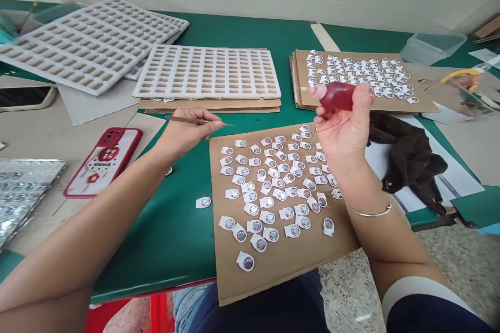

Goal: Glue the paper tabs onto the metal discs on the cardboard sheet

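Note:
My right hand is wrapped round a small squeeze bottle of red liquid, raised above the far right of a cardboard sheet. The bottle lies sideways with its pale nozzle pointing left. In my left hand is a pair of tweezers, its tip reaching right past the fingers, near the sheet's far left corner. Many small round silver parts on white tabs are spread over the cardboard. One loose silver part rests on the green table just left of the sheet.
White slotted trays sit at the back, some on cardboard. A second cardboard stack carries more silver parts. A red-cased phone lies left; dark cloth, a clear plastic box and yellow-handled scissors are right.

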The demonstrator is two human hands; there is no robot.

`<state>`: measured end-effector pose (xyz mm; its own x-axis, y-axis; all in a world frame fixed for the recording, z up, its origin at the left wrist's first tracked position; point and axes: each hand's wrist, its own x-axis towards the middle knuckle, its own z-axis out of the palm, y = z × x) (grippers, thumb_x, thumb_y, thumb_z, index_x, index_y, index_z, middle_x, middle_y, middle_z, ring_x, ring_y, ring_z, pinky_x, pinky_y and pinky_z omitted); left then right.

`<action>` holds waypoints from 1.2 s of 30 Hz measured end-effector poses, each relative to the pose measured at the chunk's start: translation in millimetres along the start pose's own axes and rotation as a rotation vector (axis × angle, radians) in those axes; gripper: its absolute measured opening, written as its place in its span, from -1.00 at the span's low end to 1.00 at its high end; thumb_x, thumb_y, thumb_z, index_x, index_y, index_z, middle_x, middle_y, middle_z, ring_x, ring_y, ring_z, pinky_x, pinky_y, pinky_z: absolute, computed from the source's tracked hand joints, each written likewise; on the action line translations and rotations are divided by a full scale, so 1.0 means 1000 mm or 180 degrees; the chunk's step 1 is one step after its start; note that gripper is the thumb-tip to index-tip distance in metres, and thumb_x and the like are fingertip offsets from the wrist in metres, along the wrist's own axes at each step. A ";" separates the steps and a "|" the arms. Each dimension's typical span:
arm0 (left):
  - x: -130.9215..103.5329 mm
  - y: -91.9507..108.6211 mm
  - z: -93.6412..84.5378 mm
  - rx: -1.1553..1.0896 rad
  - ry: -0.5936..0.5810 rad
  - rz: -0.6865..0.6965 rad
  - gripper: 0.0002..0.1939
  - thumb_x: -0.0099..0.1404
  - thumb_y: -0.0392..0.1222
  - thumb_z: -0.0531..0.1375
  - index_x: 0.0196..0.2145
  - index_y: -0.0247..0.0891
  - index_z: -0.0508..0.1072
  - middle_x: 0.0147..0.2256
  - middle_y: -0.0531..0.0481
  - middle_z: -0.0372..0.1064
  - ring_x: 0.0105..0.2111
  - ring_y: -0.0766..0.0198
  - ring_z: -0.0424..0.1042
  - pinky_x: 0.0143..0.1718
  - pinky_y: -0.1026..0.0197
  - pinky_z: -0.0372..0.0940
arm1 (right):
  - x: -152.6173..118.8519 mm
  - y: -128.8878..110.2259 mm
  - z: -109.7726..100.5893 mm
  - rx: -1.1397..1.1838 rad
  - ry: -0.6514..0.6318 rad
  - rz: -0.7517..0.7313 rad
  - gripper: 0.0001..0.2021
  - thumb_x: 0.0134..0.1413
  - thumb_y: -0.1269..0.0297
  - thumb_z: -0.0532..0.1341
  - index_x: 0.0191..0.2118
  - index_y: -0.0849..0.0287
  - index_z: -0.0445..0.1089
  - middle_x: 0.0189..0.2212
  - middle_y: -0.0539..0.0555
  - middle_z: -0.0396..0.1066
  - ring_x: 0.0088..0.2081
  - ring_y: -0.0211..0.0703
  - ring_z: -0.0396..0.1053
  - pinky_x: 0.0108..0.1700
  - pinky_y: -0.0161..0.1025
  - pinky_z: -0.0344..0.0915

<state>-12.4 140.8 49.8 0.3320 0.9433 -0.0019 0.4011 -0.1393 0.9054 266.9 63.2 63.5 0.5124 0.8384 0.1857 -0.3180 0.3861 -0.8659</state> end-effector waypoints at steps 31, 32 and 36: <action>-0.045 -0.069 -0.054 0.2164 0.0787 -0.0135 -0.79 0.24 -0.14 0.10 -0.28 -0.33 0.42 -0.51 0.04 0.29 -0.52 0.35 0.20 -0.43 0.30 0.11 | 0.041 -0.012 -0.061 1.0871 0.1798 0.3104 -0.58 0.13 0.14 0.07 0.12 -0.26 0.10 0.11 -0.17 0.20 -0.20 -0.34 0.33 -0.39 -0.36 0.37; -0.047 -0.068 -0.050 0.2241 0.0737 -0.0114 -0.79 0.24 -0.17 0.10 -0.23 -0.32 0.43 -0.45 0.01 0.33 -0.46 0.31 0.25 -0.38 0.28 0.14 | 0.037 -0.014 -0.059 1.2164 0.2049 0.2728 -0.56 0.21 0.17 -0.02 0.18 -0.34 -0.04 0.15 -0.18 0.11 -0.13 -0.31 0.34 -0.32 -0.32 0.40; -0.044 -0.078 -0.044 0.2437 0.0611 -0.0183 -0.77 0.24 -0.21 0.07 -0.21 -0.30 0.45 -0.25 -0.12 0.38 -0.23 0.12 0.32 -0.16 0.16 0.15 | 0.028 -0.020 -0.056 1.3563 0.3058 0.2556 -0.58 0.31 0.30 -0.24 0.21 -0.23 -0.09 0.19 -0.01 0.06 0.00 -0.18 0.33 -0.19 -0.17 0.48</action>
<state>-96.2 123.3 -2.0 0.1677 0.9811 0.0966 0.9123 -0.1915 0.3619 332.2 57.9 60.3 0.0907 0.9531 0.2889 0.9883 -0.0503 -0.1442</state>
